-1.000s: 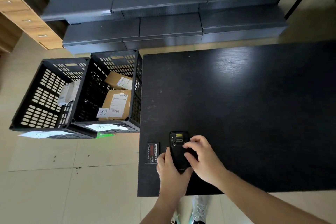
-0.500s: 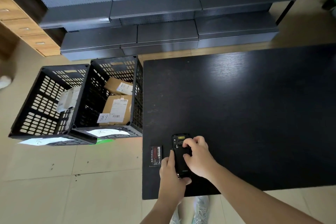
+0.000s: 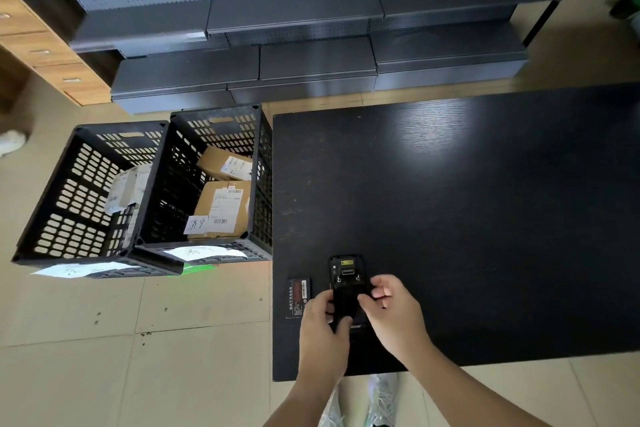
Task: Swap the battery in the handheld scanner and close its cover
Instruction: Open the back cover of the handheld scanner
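Both hands, left hand (image 3: 320,326) and right hand (image 3: 394,314), pinch the black handheld scanner (image 3: 347,291) on the black wooden table (image 3: 485,218), where uneven pressure could leave its cover misaligned beside the loose flat black battery (image 3: 298,296).

Head camera looks steeply down onto table (image 3: 485,218).

A: Left hand (image 3: 323,329) – was flat along scanner (image 3: 347,291) edge, now thumb hooked across its back

B: Right hand (image 3: 394,312) shifted right, fingers curled off the top
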A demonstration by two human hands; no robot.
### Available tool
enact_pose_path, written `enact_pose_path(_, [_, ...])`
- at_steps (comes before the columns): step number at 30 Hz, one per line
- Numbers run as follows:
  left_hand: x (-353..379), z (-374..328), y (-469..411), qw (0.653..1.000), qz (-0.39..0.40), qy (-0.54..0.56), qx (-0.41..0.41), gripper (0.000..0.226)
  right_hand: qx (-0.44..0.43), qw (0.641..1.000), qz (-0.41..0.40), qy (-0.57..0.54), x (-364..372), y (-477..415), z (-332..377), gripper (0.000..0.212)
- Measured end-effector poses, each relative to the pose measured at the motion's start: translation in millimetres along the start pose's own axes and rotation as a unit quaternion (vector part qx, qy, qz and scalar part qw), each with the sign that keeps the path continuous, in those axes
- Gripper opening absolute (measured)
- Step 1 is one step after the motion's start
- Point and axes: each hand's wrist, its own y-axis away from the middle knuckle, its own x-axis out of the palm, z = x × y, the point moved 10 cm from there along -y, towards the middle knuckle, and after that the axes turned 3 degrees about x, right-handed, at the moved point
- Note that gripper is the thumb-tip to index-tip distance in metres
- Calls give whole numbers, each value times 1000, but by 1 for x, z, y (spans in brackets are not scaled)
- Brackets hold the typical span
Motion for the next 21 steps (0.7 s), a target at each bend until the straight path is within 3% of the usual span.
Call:
enact_pose_path(2, [0,1,1,1000,-4,9,-5,45,17,1000,-7,-12,-1,8,-10,17])
enact_pose_path(13, [3,-42,-6,996,-56,70,-11,36,20,996,-50,-78,-45,3,7,17])
enact_pose_path(21, [86,-71,3,999,29,17,-17,34,92,994,-50,19,-104,-14,-49,24])
